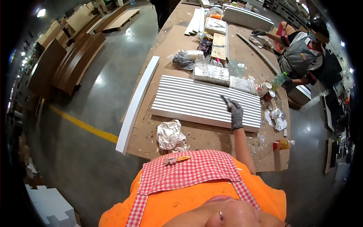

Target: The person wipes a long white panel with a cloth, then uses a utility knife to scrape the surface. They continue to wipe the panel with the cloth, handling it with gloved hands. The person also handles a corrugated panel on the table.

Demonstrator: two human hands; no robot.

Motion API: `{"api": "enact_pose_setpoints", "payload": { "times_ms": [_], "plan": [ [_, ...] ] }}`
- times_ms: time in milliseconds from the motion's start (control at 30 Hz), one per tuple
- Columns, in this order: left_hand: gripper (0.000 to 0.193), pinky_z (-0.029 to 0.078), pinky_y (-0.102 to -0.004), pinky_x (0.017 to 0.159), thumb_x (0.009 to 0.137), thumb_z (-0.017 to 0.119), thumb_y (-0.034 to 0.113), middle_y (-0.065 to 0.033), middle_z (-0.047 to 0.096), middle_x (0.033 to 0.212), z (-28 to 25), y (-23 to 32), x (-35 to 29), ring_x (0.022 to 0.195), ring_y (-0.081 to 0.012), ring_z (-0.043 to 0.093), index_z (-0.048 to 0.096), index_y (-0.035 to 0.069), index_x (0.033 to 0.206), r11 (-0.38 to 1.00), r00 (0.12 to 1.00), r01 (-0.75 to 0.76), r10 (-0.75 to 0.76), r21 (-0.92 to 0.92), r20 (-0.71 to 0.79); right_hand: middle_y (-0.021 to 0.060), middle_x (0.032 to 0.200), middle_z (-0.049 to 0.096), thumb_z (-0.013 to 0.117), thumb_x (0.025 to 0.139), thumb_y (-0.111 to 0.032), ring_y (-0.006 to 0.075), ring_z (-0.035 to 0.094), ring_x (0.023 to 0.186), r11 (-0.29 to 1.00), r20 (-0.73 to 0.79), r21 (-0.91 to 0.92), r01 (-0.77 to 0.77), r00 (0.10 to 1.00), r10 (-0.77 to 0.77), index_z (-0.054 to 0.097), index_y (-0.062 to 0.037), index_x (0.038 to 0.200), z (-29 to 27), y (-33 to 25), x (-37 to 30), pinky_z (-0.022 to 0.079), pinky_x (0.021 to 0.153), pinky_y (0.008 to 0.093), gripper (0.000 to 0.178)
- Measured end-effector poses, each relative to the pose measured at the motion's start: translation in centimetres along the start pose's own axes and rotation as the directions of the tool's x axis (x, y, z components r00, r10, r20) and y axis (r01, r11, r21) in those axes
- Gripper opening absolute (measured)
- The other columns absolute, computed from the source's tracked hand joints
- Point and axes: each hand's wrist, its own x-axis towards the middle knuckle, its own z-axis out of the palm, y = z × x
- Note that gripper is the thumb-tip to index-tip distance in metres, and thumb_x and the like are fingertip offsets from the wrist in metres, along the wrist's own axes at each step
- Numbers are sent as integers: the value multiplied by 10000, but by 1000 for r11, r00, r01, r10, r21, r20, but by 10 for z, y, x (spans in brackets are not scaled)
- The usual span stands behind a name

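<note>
My right hand (236, 113), in a grey glove, is over the right part of a row of long white strips (189, 99) lying side by side on the table. Its fingers are closed around a slim dark tool (224, 100) that points up and to the left; its exact kind is too small to make out. A crumpled whitish cloth or paper (171, 135) lies in front of the strips, near the table's front edge. My left hand does not show.
A long white board (138, 104) lies along the table's left edge. Behind the strips are wrapped white blocks (211, 73) and a plastic bag (183, 59). Jars (264, 88) and an amber bottle (283, 144) stand right. A gloved co-worker (302, 53) works at the far right.
</note>
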Motion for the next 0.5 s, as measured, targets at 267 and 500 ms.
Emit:
{"api": "enact_pose_setpoints", "payload": {
  "times_ms": [267, 500],
  "plan": [
    [486, 457, -380, 626, 931, 441, 414, -124, 602, 623, 0, -15, -11, 615, -275, 580, 617, 37, 679, 996, 996, 84, -84, -9, 3, 84, 893, 686, 642, 783, -55, 174, 621, 816, 837, -189, -464, 291, 890, -415, 677, 6, 943, -84, 19, 179, 470, 796, 280, 175],
    [522, 460, -394, 639, 933, 414, 441, -128, 608, 624, 4, -59, -44, 631, -286, 593, 617, 44, 662, 963, 965, 248, -255, -104, -56, 110, 987, 678, 561, 754, -265, 285, 635, 947, 392, -191, -916, -87, 953, -236, 722, -221, 955, -90, 37, 258, 472, 839, 426, 261]
  ]
}}
